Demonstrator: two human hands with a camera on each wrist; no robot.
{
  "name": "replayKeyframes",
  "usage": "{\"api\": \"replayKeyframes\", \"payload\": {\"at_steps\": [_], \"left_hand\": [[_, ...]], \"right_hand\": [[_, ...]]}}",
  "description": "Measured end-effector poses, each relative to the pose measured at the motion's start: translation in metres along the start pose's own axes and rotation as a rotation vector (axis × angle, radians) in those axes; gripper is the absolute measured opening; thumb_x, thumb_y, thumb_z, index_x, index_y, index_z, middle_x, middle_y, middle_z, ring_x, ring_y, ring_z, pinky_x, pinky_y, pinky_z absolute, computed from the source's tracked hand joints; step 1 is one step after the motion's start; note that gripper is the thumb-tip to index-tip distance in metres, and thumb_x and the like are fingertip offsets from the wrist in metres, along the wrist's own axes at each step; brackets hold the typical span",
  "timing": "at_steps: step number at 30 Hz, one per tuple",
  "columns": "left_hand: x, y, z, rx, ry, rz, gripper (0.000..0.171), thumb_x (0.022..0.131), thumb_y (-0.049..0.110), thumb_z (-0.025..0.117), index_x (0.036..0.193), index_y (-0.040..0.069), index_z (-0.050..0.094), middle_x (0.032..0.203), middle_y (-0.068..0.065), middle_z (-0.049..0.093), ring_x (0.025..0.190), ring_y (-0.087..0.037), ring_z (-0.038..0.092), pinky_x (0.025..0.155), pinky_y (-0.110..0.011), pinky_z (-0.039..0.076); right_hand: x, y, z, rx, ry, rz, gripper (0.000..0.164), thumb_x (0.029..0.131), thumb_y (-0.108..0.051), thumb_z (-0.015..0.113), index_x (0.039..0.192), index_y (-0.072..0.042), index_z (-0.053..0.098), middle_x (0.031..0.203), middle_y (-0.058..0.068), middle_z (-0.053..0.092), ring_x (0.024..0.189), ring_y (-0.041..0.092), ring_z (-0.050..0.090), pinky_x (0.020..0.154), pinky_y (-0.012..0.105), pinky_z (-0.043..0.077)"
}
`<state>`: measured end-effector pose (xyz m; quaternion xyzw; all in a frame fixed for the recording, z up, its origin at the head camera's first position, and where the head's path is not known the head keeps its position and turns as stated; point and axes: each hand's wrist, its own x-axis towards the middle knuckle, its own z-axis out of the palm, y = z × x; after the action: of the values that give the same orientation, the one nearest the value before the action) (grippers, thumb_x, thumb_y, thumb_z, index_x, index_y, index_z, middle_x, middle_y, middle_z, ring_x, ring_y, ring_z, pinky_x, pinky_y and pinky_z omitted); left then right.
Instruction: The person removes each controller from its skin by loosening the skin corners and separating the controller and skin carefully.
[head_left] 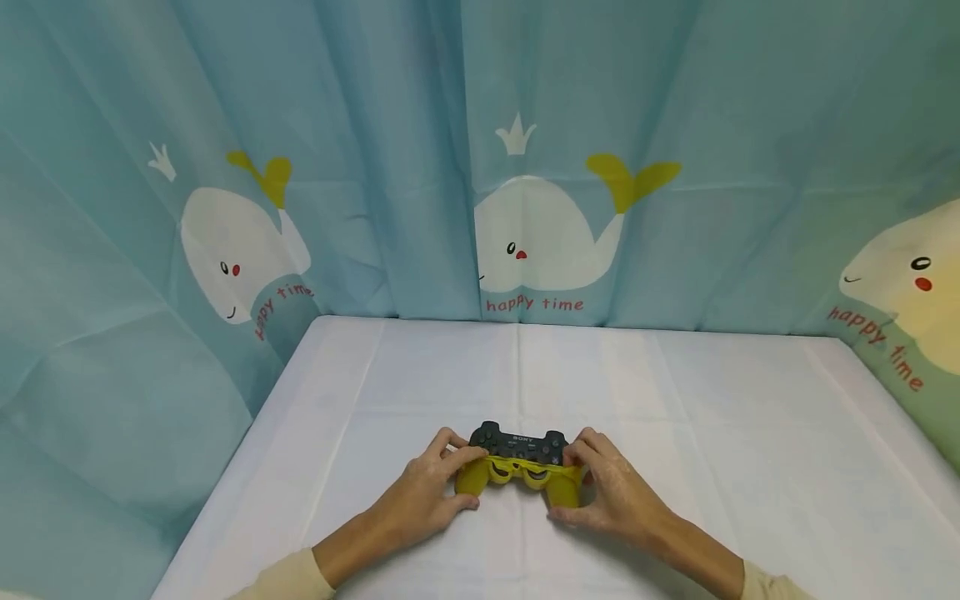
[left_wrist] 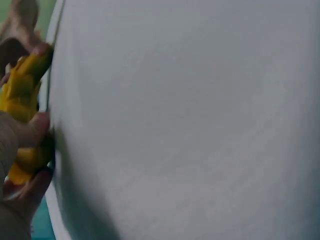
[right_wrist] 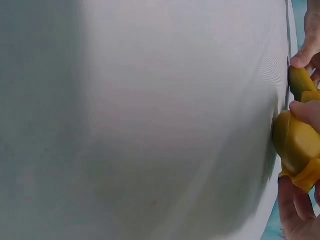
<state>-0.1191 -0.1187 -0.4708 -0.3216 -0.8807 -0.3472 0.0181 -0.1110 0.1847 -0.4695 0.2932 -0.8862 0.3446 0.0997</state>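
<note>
In the head view, a black game controller (head_left: 525, 446) marked SONY lies near the front of the white table, its buttons facing up. A yellow cover (head_left: 472, 477) wraps its two handles and front part, while the black back part shows bare. My left hand (head_left: 427, 492) grips the left handle, thumb at its near end and fingers at the cover's edge. On the other side, my right hand (head_left: 618, 493) holds the right handle in much the same way. The right wrist view shows the rounded yellow handle (right_wrist: 296, 142) between thumb and fingers; the left wrist view is dim.
A white cloth (head_left: 420, 375) with fold lines covers the table. Blue curtains (head_left: 405, 150) printed with white whales hang along the table's back and sides.
</note>
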Motion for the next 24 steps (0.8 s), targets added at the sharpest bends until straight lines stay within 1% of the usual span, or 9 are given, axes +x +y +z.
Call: {"api": "replayKeyframes", "payload": {"at_steps": [2, 5, 9, 12, 16, 18, 20, 22, 24], "left_hand": [[-0.0010, 0.0023, 0.0016, 0.014, -0.012, -0.005, 0.061, 0.084, 0.015, 0.086, 0.139, 0.018, 0.059, 0.126, 0.002, 0.041, 0.103, -0.013, 0.059, 0.085, -0.032, 0.054], [-0.0007, 0.0048, 0.0029, 0.044, -0.037, 0.012, 0.060, 0.083, 0.013, 0.086, 0.136, 0.018, 0.059, 0.138, -0.005, 0.036, 0.106, -0.017, 0.059, 0.085, -0.032, 0.054], [0.0021, 0.0054, 0.0021, 0.105, -0.053, 0.070, 0.050, 0.083, 0.012, 0.086, 0.126, 0.015, 0.063, 0.151, -0.012, 0.032, 0.103, -0.019, 0.062, 0.081, -0.029, 0.055], [0.0050, 0.0050, -0.0003, 0.140, -0.070, 0.101, 0.040, 0.084, 0.014, 0.085, 0.118, 0.014, 0.064, 0.153, -0.015, 0.035, 0.088, -0.014, 0.064, 0.075, -0.024, 0.054], [0.0076, 0.0049, -0.0003, 0.175, -0.042, 0.147, 0.027, 0.086, 0.014, 0.083, 0.106, 0.014, 0.065, 0.152, -0.021, 0.039, 0.068, -0.008, 0.056, 0.066, -0.021, 0.050], [0.0082, 0.0048, 0.0015, 0.192, -0.013, 0.174, 0.022, 0.087, 0.013, 0.082, 0.099, 0.014, 0.064, 0.152, -0.025, 0.039, 0.062, -0.006, 0.052, 0.062, -0.020, 0.049], [0.0084, 0.0046, 0.0034, 0.207, 0.004, 0.199, 0.020, 0.087, 0.011, 0.081, 0.092, 0.013, 0.062, 0.151, -0.031, 0.039, 0.058, -0.004, 0.048, 0.059, -0.017, 0.047], [0.0075, 0.0054, 0.0042, 0.226, 0.002, 0.210, 0.020, 0.088, 0.009, 0.080, 0.089, 0.012, 0.060, 0.150, -0.036, 0.038, 0.057, -0.003, 0.046, 0.058, -0.016, 0.045], [0.0052, 0.0073, 0.0038, 0.237, -0.015, 0.194, 0.019, 0.089, 0.008, 0.078, 0.090, 0.011, 0.060, 0.150, -0.037, 0.037, 0.055, -0.004, 0.045, 0.057, -0.017, 0.045]], "right_hand": [[-0.0008, -0.0021, 0.0017, 0.005, 0.002, 0.012, 0.053, 0.064, -0.021, 0.098, 0.094, -0.023, 0.055, 0.099, -0.016, 0.043, 0.096, 0.007, 0.045, 0.077, 0.026, 0.049], [-0.0021, -0.0055, 0.0029, 0.018, 0.005, 0.025, 0.051, 0.064, -0.018, 0.098, 0.086, -0.027, 0.052, 0.098, -0.017, 0.041, 0.099, 0.007, 0.044, 0.079, 0.028, 0.047], [-0.0033, -0.0075, 0.0032, 0.012, 0.011, 0.026, 0.049, 0.066, -0.019, 0.097, 0.086, -0.027, 0.054, 0.099, -0.017, 0.041, 0.101, 0.008, 0.045, 0.080, 0.030, 0.049], [-0.0017, -0.0059, 0.0045, 0.011, 0.019, 0.026, 0.047, 0.067, -0.019, 0.096, 0.087, -0.026, 0.054, 0.096, -0.016, 0.041, 0.096, 0.008, 0.046, 0.077, 0.028, 0.049], [0.0026, -0.0038, 0.0041, 0.031, 0.018, 0.029, 0.045, 0.069, -0.017, 0.094, 0.085, -0.026, 0.053, 0.092, -0.014, 0.040, 0.092, 0.008, 0.042, 0.073, 0.025, 0.043], [0.0031, -0.0039, 0.0033, 0.023, 0.017, 0.026, 0.043, 0.071, -0.016, 0.093, 0.084, -0.027, 0.054, 0.093, -0.015, 0.039, 0.094, 0.008, 0.040, 0.074, 0.026, 0.042], [0.0027, -0.0037, 0.0037, -0.001, 0.024, -0.009, 0.040, 0.073, -0.015, 0.092, 0.083, -0.027, 0.055, 0.095, -0.014, 0.038, 0.095, 0.009, 0.039, 0.073, 0.027, 0.044], [0.0002, -0.0036, 0.0057, -0.040, 0.033, -0.049, 0.037, 0.075, -0.014, 0.091, 0.084, -0.026, 0.056, 0.097, -0.013, 0.037, 0.097, 0.010, 0.038, 0.073, 0.029, 0.045], [-0.0030, -0.0035, 0.0090, -0.089, 0.038, -0.080, 0.035, 0.077, -0.017, 0.089, 0.087, -0.025, 0.057, 0.099, -0.013, 0.037, 0.098, 0.011, 0.038, 0.072, 0.030, 0.047]]}}
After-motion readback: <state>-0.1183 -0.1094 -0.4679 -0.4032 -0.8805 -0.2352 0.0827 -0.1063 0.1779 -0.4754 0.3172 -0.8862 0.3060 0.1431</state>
